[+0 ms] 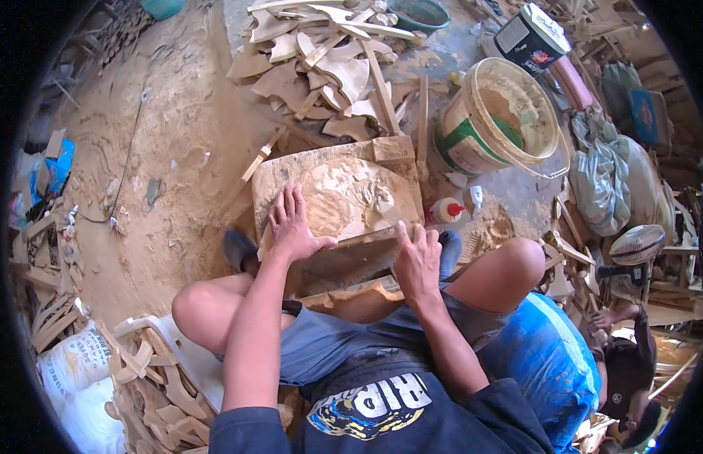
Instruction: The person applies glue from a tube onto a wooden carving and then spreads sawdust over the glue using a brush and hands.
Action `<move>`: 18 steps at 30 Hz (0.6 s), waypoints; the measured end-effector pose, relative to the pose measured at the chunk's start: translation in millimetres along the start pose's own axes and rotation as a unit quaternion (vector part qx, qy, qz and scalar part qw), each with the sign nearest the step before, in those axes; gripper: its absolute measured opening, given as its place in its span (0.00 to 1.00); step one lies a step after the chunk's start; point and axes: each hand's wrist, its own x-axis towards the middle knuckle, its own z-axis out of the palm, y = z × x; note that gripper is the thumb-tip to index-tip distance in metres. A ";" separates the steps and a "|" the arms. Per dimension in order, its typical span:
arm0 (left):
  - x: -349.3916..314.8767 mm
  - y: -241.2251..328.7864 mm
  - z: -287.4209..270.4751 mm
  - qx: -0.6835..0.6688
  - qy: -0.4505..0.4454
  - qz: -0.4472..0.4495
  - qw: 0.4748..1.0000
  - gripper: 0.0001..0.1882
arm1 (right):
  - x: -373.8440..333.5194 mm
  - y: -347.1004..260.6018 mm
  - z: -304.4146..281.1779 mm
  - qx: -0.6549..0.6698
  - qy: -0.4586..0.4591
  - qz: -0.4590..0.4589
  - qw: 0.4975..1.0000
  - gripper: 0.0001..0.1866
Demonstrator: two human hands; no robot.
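Note:
Between my knees stands a low wooden work block [277, 168], its top smeared with pale dust and crumbly paste [370, 193]. My left hand [294, 227] lies on the block's near left part, fingers stretched and thumb out to the side. At the near right corner my right hand [418, 261] is closed, index finger bent toward the edge. A small pale flat piece [387, 218] is beside its fingertips; whether the hand grips it I cannot make out. A white bottle with a red cap [445, 211] stands just right of the block.
Cut wooden pieces [332, 72] are heaped beyond the block. A dusty bucket [472, 140] stands at the far right, near a dark tub [531, 39]. At right are a blue sack [548, 363], a fan [637, 246] and another person [627, 371]. More wooden offcuts [166, 386] lie at left.

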 end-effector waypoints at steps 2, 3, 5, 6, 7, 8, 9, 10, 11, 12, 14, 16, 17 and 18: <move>0.3 0.0 -1.3 0.001 -0.004 -0.004 1.000 0.83 | -6.1 2.0 -17.0 -0.012 0.000 -0.012 1.000 0.26; -0.1 0.1 -2.2 0.002 -0.009 -0.006 1.000 0.83 | -3.9 1.8 -19.2 -0.011 0.000 -0.015 1.000 0.26; 1.3 3.5 -3.0 0.001 -0.011 -0.005 1.000 0.83 | -0.1 3.7 -22.4 0.003 0.033 -0.042 0.999 0.25; 1.7 4.9 -4.0 -0.001 -0.013 -0.005 1.000 0.83 | -0.1 3.5 -17.3 -0.008 0.040 -0.062 0.997 0.23; 1.8 5.5 -4.2 0.000 -0.013 -0.004 1.000 0.83 | 0.8 1.1 -17.7 -0.008 0.041 -0.061 0.997 0.23; 0.7 5.9 -4.5 -0.001 -0.014 -0.005 1.000 0.84 | 1.5 -1.7 -18.6 -0.017 0.029 -0.093 0.995 0.23; 0.4 6.5 -4.9 -0.002 -0.015 -0.006 1.000 0.84 | 2.1 -4.1 -20.4 -0.026 0.017 -0.125 0.992 0.22; 0.3 6.3 -4.6 -0.002 -0.015 -0.005 1.000 0.84 | 3.7 -6.5 -25.5 -0.050 0.011 -0.145 0.988 0.19; 0.5 6.2 -4.3 -0.001 -0.014 -0.008 1.000 0.84 | 6.3 -4.1 -25.9 -0.051 0.012 -0.144 0.988 0.19; 1.1 6.0 -4.0 0.000 -0.014 -0.011 1.000 0.85 | 10.7 -0.1 -26.3 -0.076 0.025 -0.170 0.982 0.17; 0.7 3.9 -2.2 0.002 -0.008 -0.007 1.000 0.85 | 26.2 4.1 -34.4 -0.118 0.021 -0.198 0.973 0.14; -0.8 2.0 -0.7 0.003 -0.002 -0.004 1.000 0.85 | 48.4 10.6 -38.9 -0.157 0.011 -0.204 0.966 0.13; -1.1 2.5 -1.5 0.001 -0.006 -0.008 1.000 0.84 | 60.1 13.7 -42.8 -0.167 -0.003 -0.206 0.964 0.13; -1.0 2.7 -2.4 0.000 -0.010 -0.013 1.000 0.84 | 67.9 16.4 -44.2 -0.156 0.006 -0.210 0.965 0.12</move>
